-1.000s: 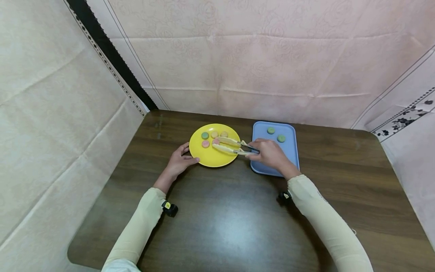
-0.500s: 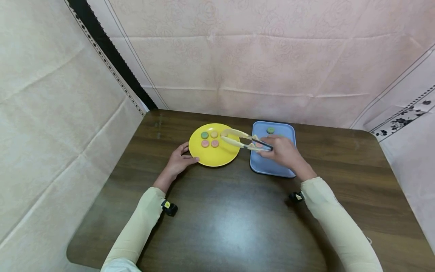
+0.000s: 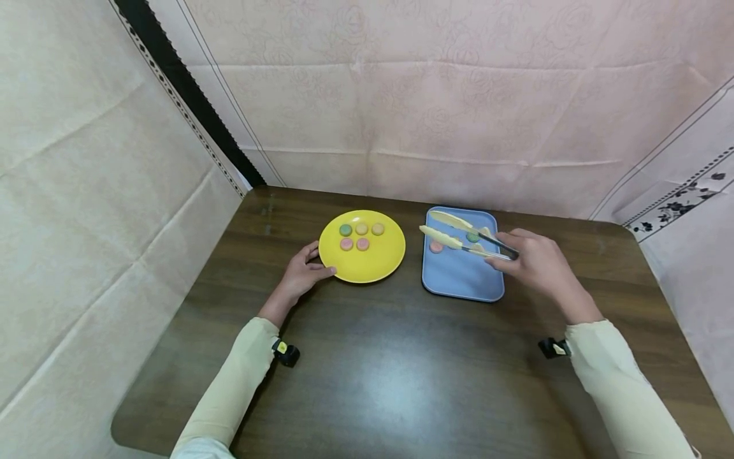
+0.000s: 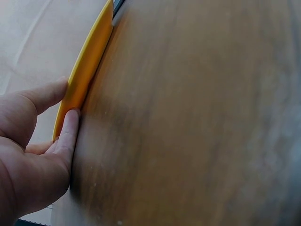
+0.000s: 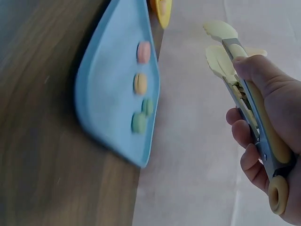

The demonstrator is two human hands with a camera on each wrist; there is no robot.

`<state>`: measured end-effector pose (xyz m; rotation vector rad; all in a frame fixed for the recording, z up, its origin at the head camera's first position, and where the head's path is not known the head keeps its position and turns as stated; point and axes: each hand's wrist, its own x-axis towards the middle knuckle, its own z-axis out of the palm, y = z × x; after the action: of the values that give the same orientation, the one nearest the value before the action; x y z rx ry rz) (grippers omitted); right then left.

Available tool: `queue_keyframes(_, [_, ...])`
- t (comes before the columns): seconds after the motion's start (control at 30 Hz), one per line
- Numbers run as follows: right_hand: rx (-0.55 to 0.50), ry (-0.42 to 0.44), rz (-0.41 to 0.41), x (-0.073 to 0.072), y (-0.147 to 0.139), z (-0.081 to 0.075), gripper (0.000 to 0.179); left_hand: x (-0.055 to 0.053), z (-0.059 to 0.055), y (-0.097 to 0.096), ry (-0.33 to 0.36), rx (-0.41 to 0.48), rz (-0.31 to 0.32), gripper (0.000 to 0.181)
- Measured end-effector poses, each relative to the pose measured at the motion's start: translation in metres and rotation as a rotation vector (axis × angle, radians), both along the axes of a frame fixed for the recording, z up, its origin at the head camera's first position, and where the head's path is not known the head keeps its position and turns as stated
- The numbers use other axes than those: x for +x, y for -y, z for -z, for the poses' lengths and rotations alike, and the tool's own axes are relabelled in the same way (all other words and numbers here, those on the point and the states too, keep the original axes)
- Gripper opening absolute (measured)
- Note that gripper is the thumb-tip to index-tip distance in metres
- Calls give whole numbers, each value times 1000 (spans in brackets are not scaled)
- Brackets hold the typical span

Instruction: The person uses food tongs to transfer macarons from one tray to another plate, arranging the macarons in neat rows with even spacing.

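My left hand (image 3: 301, 271) holds the near left rim of a round yellow plate (image 3: 373, 264). In the left wrist view, one digit touches the top edge of the plate and another lies against its outer side by the table. Several macarons lie on the plate: a green macaron (image 3: 345, 231), two pale yellow and two pink. My right hand (image 3: 533, 261) grips tongs (image 3: 440, 238) with cream tips over the blue tray (image 3: 464, 284). Their arms are apart, with nothing between the tips. On the tray sit a pink macaron (image 5: 144, 52), a yellow macaron (image 5: 140, 83) and two green macarons (image 5: 138, 122).
Plate and tray stand side by side near the far edge of the dark wooden table (image 3: 367, 357), with a narrow gap between them. Behind the table hangs a pale patterned cloth (image 3: 430, 115). Another light cloth (image 3: 115, 223) covers the left side.
My right hand has moved right, taking the tongs from a pink macaron on the plate to above the tray. That macaron stays on the plate. My left hand has kept its place.
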<state>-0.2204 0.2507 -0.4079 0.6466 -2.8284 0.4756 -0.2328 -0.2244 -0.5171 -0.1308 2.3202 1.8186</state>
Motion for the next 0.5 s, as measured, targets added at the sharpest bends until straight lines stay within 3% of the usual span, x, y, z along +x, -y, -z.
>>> queue_keyframes(0.17, [6,-17,31,8,-23,8,54,0,-1,-1,1,2,-3,88])
queue_keyframes(0.5, [2,39,67,9,-47,30,52,2,-3,-1,0,4,-5,87])
